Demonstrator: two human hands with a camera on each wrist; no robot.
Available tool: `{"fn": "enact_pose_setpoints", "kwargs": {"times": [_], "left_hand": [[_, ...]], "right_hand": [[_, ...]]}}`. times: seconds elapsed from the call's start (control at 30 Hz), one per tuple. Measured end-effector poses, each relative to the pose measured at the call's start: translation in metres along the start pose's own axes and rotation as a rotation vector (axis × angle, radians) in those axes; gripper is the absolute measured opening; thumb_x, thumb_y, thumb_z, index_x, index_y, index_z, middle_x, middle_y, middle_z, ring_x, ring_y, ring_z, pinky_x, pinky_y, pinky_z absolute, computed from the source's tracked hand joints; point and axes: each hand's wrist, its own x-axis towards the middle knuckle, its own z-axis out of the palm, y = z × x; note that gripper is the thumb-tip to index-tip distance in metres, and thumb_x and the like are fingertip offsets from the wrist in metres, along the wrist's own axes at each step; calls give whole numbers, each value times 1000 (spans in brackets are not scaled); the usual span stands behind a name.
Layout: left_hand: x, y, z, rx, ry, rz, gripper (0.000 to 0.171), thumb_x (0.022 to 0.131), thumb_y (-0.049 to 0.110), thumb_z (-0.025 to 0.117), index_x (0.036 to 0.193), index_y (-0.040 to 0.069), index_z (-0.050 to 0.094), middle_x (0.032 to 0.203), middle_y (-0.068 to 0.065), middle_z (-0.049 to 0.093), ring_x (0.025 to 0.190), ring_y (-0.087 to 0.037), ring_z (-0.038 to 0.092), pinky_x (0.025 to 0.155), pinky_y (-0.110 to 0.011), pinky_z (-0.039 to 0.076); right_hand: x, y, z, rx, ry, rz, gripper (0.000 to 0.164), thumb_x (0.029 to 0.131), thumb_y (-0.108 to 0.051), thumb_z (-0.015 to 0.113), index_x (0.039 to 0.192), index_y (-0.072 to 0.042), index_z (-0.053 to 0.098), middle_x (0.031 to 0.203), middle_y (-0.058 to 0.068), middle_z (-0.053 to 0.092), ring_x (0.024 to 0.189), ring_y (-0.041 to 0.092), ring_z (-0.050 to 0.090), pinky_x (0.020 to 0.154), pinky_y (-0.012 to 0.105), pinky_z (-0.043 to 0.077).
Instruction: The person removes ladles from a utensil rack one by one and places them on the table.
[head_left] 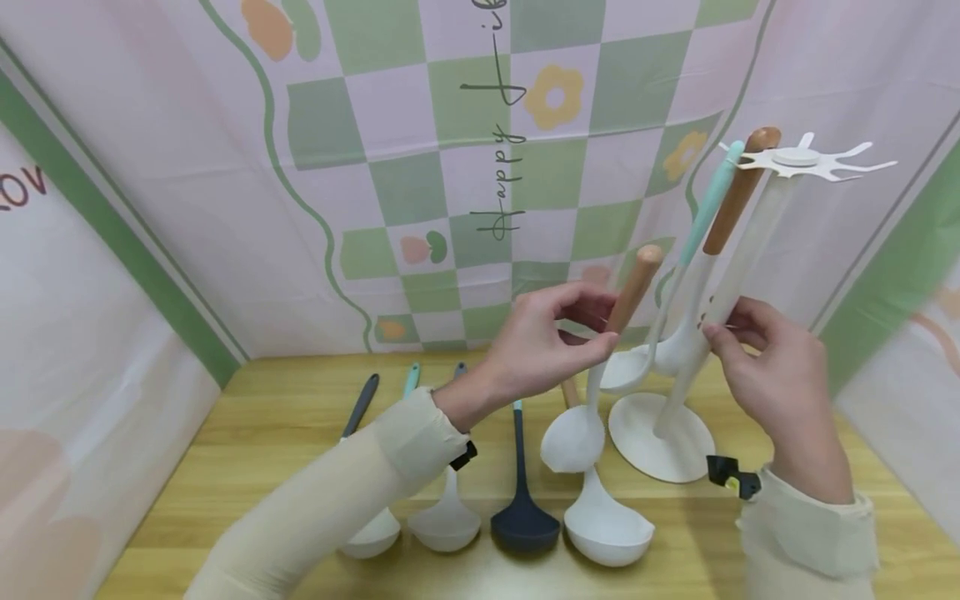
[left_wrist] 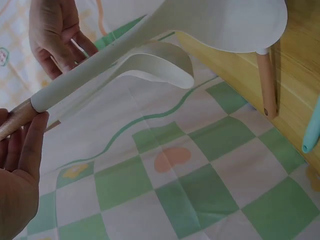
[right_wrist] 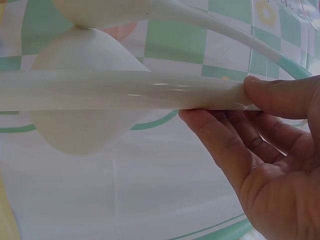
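Note:
In the head view my left hand (head_left: 536, 333) grips the wooden handle of a white ladle (head_left: 573, 440), which tilts with its bowl down above the table. The left wrist view shows its neck (left_wrist: 80, 82) slanting up from the fingers. With thumb and fingertips, my right hand (head_left: 776, 367) pinches the white pole of a utensil stand (head_left: 761, 229); the right wrist view shows this pole (right_wrist: 165, 90) between thumb and fingers. From the stand's hooked top hang a mint-handled ladle (head_left: 703, 217) and a brown-handled ladle (head_left: 733, 204), both on the left side.
On the wooden table (head_left: 247, 467) several ladles lie in a row, including a dark blue one (head_left: 525, 529) and a white one (head_left: 609, 529). My left sleeve partly covers others. The stand's round base (head_left: 637, 442) is beside them. A patterned curtain (head_left: 465, 192) hangs behind.

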Motion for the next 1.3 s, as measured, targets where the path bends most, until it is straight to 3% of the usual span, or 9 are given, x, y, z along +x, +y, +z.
{"fn": "enact_pose_setpoints", "kwargs": {"times": [0.4,0.5,0.57,0.63,0.73,0.9,1.3], "left_hand": [[-22,-3,-31,42,42,-51,34,96,3,72,130,5,69,117,-12,75,104,-15,72,83,-24,66],[-28,-4,-38,44,49,-53,33,96,2,71,129,5,69,117,-12,75,104,-17,73,83,-26,66],[-31,-5,-43,54,58,-47,33,96,2,71,129,5,70,117,-12,75,104,-17,73,83,-26,66],[-35,-6,-47,61,68,-40,33,96,2,71,129,5,70,116,-12,75,104,-18,74,83,-27,67],[-39,-9,-54,70,89,-31,36,96,2,71,132,4,69,118,-14,75,104,-21,74,83,-28,67],[-46,-12,-65,61,120,-38,42,96,0,71,137,1,66,121,-19,74,106,-27,75,85,-31,67],[-65,-14,-94,79,254,-27,34,93,-7,68,127,-5,65,118,-24,72,109,-33,74,91,-33,66]], "right_hand": [[1,-1,1,-5,-6,-7,52,108,-38,57,147,-5,59,132,21,70,128,46,65,66,1,41],[1,0,1,-6,-4,-9,51,107,-39,58,146,-6,59,131,19,71,116,16,73,67,1,42],[1,1,0,1,-4,-10,51,107,-39,58,146,-5,59,130,19,71,105,-7,64,67,1,43],[1,2,0,8,-6,-9,52,107,-39,58,147,-5,59,131,20,70,96,-21,49,67,0,43],[0,2,0,10,-6,-7,52,107,-39,59,147,-5,58,131,20,70,94,-25,45,67,0,43],[0,2,0,-1,-3,-3,52,107,-39,59,146,-5,59,130,19,71,98,-19,53,66,0,43],[0,3,1,3,9,-6,49,107,-39,60,143,-6,62,128,13,69,90,-28,42,65,1,44]]}}
